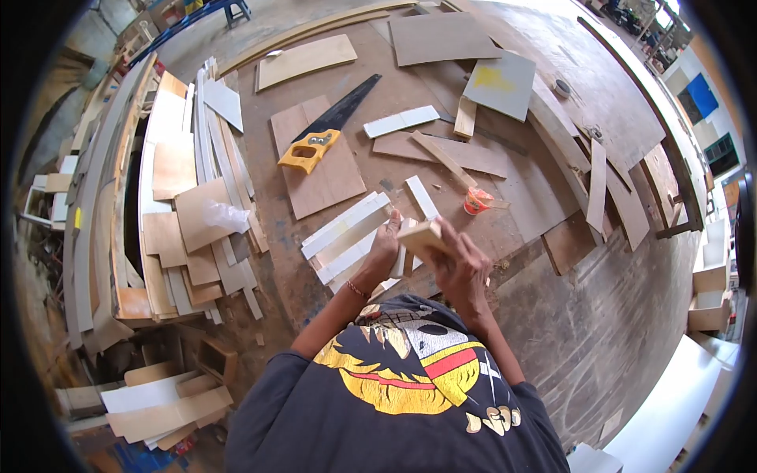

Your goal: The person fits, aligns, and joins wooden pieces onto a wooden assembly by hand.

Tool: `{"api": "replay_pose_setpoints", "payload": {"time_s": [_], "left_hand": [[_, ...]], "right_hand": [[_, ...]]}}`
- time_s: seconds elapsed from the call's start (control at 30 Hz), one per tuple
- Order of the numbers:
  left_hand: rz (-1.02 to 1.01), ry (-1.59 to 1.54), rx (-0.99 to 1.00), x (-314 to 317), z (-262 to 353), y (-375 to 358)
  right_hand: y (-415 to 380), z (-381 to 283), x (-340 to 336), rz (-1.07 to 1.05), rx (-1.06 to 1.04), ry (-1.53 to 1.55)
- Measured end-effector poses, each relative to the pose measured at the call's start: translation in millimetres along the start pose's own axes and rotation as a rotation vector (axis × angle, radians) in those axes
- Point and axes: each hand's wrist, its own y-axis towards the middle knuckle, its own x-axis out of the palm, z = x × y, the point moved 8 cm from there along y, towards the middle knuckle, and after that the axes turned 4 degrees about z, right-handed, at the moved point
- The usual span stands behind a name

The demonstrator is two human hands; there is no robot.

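Observation:
Near the centre, my right hand (464, 266) is closed around a small wooden block (422, 238), tilted up. Just left of it, my left hand (384, 251) has its fingers closed on a short pale wood piece (400, 262), partly hidden by the hand and the block. White-faced wood strips (345, 225) lie side by side left of my left hand. Another short white strip (422, 197) lies beyond the block. An orange-red cup (476, 201) stands to the right, with a stick across it.
A handsaw with a yellow handle (310, 150) rests on a brown board (331, 185). Flat panels (441, 39) and a grey board with a yellow stain (499, 85) lie at the back. Stacked boards (169, 169) fill the left; long planks (556, 130) run along the right.

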Motion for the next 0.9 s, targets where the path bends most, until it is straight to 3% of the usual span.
{"api": "replay_pose_setpoints", "payload": {"time_s": [0.07, 0.13, 0.2, 0.27, 0.3, 0.4, 0.47, 0.53, 0.6, 0.77, 0.83, 0.87, 0.9], "left_hand": [[0.046, -0.074, -0.053, -8, -14, 5], [-0.113, -0.027, -0.096, -1, -26, 5], [-0.048, 0.146, -0.177, 4, -28, -5], [-0.063, 0.161, -0.047, 7, -44, 4], [-0.062, 0.162, -0.047, 8, -38, 2], [-0.115, 0.076, -0.209, 11, -34, -2], [-0.154, -0.313, -0.267, 8, -44, 8], [-0.224, -0.402, -0.250, 8, -45, 13], [-0.066, -0.387, -0.249, 0, -36, 7], [-0.048, -0.451, -0.081, -8, -25, 11], [-0.049, -0.498, -0.059, -10, -18, 9], [-0.050, -0.524, -0.045, -11, -15, 9], [-0.048, -0.532, -0.041, -12, -16, 10]], "right_hand": [[-5, -7, 5, -0.044, -0.072, 0.018], [-8, 4, 4, -0.001, -0.024, 0.047], [-3, 23, 11, 0.014, 0.020, 0.005], [4, 51, 8, 0.214, 0.046, -0.039], [7, 66, 13, 0.158, 0.128, -0.097], [10, 95, 27, 0.125, 0.195, -0.192], [13, 106, 38, 0.071, 0.222, -0.180], [13, 118, 53, 0.088, 0.154, -0.199], [15, 126, 60, 0.077, 0.154, -0.225], [23, 104, 46, 0.153, 0.068, -0.312], [19, 103, 52, -0.048, 0.215, -0.091], [16, 96, 51, -0.051, 0.209, -0.094], [7, 92, 61, -0.159, 0.289, 0.123]]}}
